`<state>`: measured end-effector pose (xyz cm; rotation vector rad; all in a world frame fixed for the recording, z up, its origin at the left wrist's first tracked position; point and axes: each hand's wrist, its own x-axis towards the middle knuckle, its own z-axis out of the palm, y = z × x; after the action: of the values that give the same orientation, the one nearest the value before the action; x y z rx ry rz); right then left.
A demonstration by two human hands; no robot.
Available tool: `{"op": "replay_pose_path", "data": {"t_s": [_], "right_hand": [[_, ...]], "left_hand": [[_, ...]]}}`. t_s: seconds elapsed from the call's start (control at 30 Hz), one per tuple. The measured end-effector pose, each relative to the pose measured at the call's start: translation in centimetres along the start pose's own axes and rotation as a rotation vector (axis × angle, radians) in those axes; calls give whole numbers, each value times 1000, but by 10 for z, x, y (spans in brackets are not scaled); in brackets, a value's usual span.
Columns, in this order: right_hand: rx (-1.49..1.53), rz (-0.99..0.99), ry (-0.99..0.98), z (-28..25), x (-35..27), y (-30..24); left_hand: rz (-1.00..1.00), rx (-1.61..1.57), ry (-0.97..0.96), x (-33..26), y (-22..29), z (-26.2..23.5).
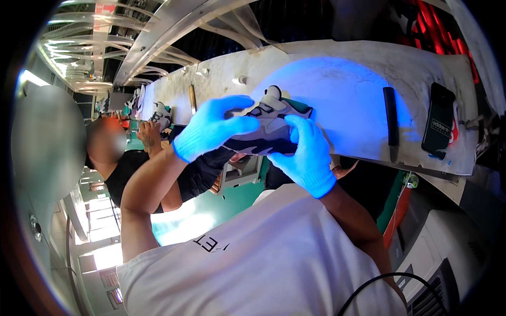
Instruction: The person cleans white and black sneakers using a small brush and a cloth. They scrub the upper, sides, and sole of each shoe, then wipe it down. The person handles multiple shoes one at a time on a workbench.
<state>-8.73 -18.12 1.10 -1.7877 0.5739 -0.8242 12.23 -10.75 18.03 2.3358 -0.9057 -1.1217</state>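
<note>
A grey, white and black sneaker with a teal lining is held at the near edge of the worktable, under bluish light. My right hand, in a glove that glows blue, grips its right end, the thumb low on the sole side and the fingers over the upper. At the shoe's left end is my left hand, gloved the same way. Its thumb and fingers are spread apart next to the shoe; whether they touch it is unclear.
On the pale worktable lie a black-handled knife, a dark phone at the right and a wooden-handled tool at the left. A small white cylinder sits farther back. A co-worker handles another shoe at the left.
</note>
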Motion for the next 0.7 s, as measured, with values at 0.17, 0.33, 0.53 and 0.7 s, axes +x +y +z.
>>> {"op": "replay_pose_path", "data": {"t_s": [0.17, 0.33, 0.53, 0.7], "right_hand": [[-26, 8, -81, 4, 5, -2], [-97, -47, -43, 13, 4, -1], [-148, -40, -59, 16, -3, -6], [-154, -27, -43, 23, -7, -6]], "left_hand": [[-68, 590, -336, 20, 24, -4], [-110, 711, -332, 35, 29, 15], [-73, 743, -228, 34, 18, 25], [-47, 702, -136, 31, 19, 35]]}}
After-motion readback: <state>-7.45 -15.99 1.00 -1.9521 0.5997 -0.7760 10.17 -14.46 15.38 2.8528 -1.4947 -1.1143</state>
